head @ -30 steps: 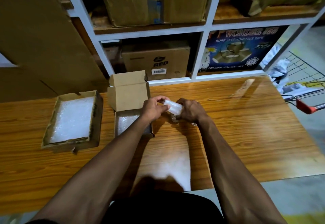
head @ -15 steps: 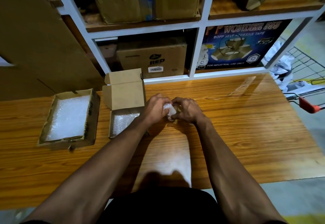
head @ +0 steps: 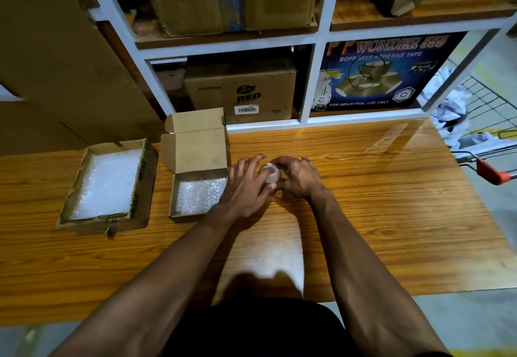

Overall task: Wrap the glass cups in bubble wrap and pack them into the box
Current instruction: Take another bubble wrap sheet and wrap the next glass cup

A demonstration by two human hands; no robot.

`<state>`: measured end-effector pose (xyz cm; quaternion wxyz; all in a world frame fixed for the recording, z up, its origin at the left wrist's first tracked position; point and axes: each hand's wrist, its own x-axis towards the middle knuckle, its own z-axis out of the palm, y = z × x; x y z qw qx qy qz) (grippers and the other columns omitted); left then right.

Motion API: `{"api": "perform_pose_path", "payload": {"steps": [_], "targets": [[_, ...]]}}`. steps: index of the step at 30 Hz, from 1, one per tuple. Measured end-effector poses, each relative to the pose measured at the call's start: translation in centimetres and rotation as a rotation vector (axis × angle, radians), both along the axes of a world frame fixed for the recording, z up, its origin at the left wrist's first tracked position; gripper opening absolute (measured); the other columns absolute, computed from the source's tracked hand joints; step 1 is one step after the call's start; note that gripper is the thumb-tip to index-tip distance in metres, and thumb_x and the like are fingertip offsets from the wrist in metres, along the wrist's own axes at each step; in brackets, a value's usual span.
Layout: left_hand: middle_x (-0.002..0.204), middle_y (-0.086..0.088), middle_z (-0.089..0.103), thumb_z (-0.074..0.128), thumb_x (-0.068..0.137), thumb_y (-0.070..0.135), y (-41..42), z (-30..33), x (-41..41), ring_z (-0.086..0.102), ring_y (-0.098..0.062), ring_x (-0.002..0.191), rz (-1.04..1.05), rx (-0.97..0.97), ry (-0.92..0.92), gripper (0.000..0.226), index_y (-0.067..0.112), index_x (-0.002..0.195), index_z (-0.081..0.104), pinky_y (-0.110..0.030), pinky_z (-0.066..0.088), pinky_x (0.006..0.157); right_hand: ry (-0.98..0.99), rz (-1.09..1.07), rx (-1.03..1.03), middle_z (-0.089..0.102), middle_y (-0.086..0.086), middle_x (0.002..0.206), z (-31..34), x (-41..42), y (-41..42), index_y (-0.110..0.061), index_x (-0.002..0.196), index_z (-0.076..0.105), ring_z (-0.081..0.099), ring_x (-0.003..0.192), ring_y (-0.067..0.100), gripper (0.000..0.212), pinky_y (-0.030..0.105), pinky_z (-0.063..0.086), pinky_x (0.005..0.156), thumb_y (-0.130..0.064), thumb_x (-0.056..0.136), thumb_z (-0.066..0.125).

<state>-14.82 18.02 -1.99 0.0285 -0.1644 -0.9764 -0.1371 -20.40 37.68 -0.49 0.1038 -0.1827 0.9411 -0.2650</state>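
Closest to me both bare forearms reach out over the near edge of the orange-brown wood-grain worktop (head: 391, 216), and they meet around the middle of its surface. My left hand (head: 246, 186) lies with fingers spread and fairly straight over the left side of a small glass cup bundled in clear bubble wrap (head: 270, 174), its thumb laid against the wrap; my right hand (head: 298, 179) has its fingers curled round the bundle from the right, so the two hands are drawn together on it. The cup itself is mostly hidden by wrap and fingers, and I cannot tell whether it stands upright. Just beside my left hand, toward the left, sits the small open brown cardboard box (head: 195, 166), its lid flap standing up at the back and its floor lined with bubble wrap. Further left, near the worktop's left edge, lies a shallow brown cardboard tray (head: 145, 188) filled with a flat sheet of bubble wrap. Along the far edge rises a white-framed shelf unit (head: 310, 82) holding a brown carton printed RED (head: 251, 90) and a dark blue adhesive-tape carton (head: 391, 74). Beyond the right edge a wire trolley with a red handle (head: 489, 172) holds crumpled white paper.
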Motion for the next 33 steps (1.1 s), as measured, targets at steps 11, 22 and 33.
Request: {"api": "perform_pose_path", "payload": {"steps": [11,22,33], "targets": [[0.172,0.002,0.015,0.039,0.104,0.065,-0.4,-0.6,0.2,0.019,-0.032,0.150,0.008,-0.025,-0.100,0.044,0.036,0.133,0.057,-0.064,0.029,0.115,0.006,0.009,0.029,0.068,-0.009,0.136,-0.7,-0.4,0.1,-0.034,0.139,0.058,0.061,0.126,0.016,0.067,0.049,0.027,0.119,-0.062,0.080,0.076],[0.165,-0.001,0.029,0.050,0.100,0.063,-0.9,0.0,0.4,0.030,-0.030,0.144,0.001,0.021,0.002,0.042,0.033,0.127,0.062,-0.054,0.037,0.107,-0.112,0.054,0.028,0.057,0.000,0.153,0.8,-1.1,0.5,-0.026,0.149,0.054,0.038,0.152,0.024,0.050,0.053,0.022,0.125,-0.041,0.102,0.058],[0.162,0.000,0.034,0.058,0.095,0.060,-1.0,0.5,0.5,0.030,-0.029,0.141,-0.006,0.087,-0.010,0.035,0.034,0.111,0.074,-0.052,0.038,0.103,0.018,-0.091,0.229,0.076,-0.003,0.107,1.1,-1.7,-0.9,-0.034,0.110,0.070,0.066,0.107,0.023,0.025,0.042,0.043,0.100,-0.054,0.097,0.062]]}}
